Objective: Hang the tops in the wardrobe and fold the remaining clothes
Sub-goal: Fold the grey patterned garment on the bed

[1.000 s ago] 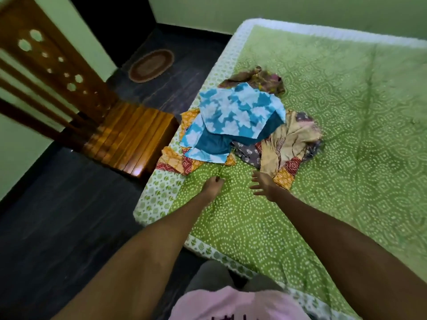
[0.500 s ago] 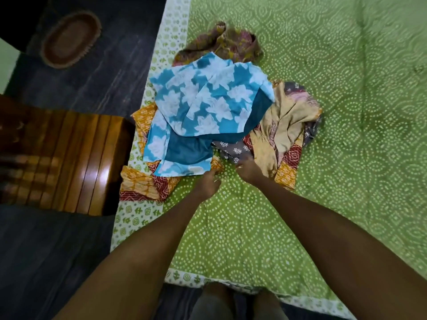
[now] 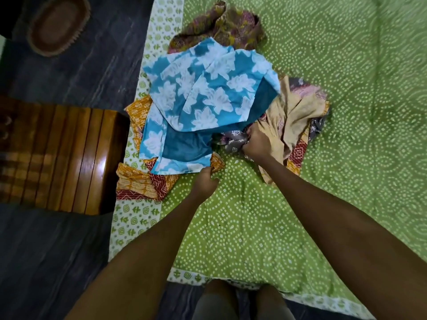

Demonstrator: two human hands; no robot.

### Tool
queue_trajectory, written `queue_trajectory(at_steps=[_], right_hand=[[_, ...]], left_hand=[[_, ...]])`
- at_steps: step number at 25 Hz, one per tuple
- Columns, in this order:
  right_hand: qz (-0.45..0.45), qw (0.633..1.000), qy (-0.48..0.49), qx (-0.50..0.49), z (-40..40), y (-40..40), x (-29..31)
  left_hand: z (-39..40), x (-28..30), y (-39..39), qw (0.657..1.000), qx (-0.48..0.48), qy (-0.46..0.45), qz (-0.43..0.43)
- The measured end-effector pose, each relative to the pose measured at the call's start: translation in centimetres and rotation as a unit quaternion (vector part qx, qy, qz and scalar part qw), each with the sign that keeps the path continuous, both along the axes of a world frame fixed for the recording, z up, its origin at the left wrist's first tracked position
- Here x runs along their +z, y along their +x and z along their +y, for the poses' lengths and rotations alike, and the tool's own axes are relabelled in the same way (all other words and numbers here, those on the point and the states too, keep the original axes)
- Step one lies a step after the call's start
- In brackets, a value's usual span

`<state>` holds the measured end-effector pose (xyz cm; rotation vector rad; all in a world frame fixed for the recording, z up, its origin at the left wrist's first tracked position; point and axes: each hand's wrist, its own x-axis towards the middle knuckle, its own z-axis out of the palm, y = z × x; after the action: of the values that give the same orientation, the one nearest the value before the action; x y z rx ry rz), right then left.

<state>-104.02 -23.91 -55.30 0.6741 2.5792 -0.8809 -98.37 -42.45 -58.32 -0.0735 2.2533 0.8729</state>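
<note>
We take the blue floral garment [image 3: 203, 100] as our landmark: it lies on top of the heap of clothes on the green bedspread [image 3: 346, 158], near the bed's left edge. Our left hand [image 3: 205, 181] sits at its near hem, fingers curled at the blue edge; whether they actually pinch the cloth we cannot tell. Just right of the blue garment, our right hand [image 3: 257, 144] grips a bunch of grey printed cloth [image 3: 233, 140], beside a beige garment [image 3: 291, 118]. An orange patterned piece [image 3: 138, 181] pokes out beneath the blue one, and a brown one [image 3: 221, 24] lies beyond it.
</note>
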Motion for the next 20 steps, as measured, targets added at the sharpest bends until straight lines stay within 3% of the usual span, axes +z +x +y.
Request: queue_trajectory(at_steps=[3,5,8,11,13,17,20], right_hand=[[0.003,0.989,0.037,0.143,0.2,0.9,3.7],[0.048,0.981,0.033,0.185,0.3,0.9,7.7],[0.103,0.979,-0.049,0.172,0.7,0.3,14.8],[0.153,0.970,-0.150,0.116,1.4,-1.3,21.4],[0.199,0.958,-0.169,0.117,1.9,-1.7,25.9],[0.225,0.953,-0.164,0.116,2.2,-0.9,33.1],[0.307,0.929,-0.176,0.110,1.5,0.0,39.0]], left_hand=[[1.9,3.8,-1.2,0.999,0.022,0.012,0.033],[3.4,6.4,-2.3,0.995,0.065,0.064,0.037],[5.3,10.0,-3.6,0.976,0.169,0.134,0.015],[6.3,14.9,-3.8,0.950,0.230,0.205,0.047],[5.6,19.2,-4.0,0.929,0.253,0.253,0.098],[2.7,27.1,-5.6,0.896,0.267,0.263,0.237],[0.0,34.3,-5.5,0.874,0.172,0.257,0.375]])
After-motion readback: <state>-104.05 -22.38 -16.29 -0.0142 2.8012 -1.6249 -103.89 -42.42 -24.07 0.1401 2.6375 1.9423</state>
